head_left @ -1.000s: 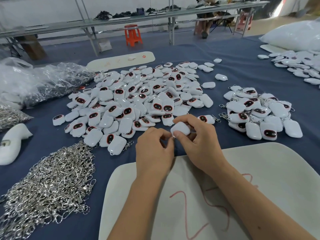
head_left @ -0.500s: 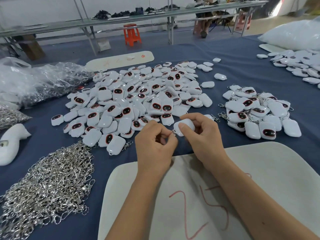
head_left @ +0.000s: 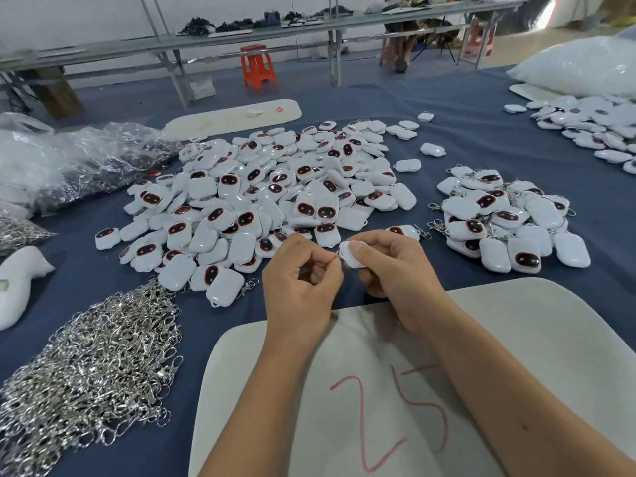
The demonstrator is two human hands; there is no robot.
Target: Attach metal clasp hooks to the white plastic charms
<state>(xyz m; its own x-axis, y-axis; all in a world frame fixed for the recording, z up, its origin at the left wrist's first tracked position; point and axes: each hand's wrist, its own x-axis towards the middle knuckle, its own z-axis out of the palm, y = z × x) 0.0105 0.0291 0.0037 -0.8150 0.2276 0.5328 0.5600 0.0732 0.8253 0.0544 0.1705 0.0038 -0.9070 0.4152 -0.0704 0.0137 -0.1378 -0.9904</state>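
My right hand (head_left: pixel 395 270) grips a white plastic charm (head_left: pixel 348 257) by thumb and fingers, just above the blue table. My left hand (head_left: pixel 303 280) pinches a small metal clasp hook (head_left: pixel 338 257) against the charm's left end; most of the hook is hidden by my fingers. A big heap of loose white charms (head_left: pixel 275 197) with dark red-rimmed faces lies behind my hands. To the right sits a smaller pile of charms with hooks on them (head_left: pixel 506 222). A mound of loose silver clasp hooks (head_left: pixel 89 366) lies at the lower left.
A white board marked 25 in red (head_left: pixel 395 390) lies under my forearms. Clear plastic bags (head_left: pixel 69 160) sit at the far left, a white moulded piece (head_left: pixel 17 284) at the left edge. More charms (head_left: pixel 595 129) and a white bag lie at the far right.
Both hands have shifted slightly. The charm has turned in my right hand, and my left fingers now pinch the hook at its left end.
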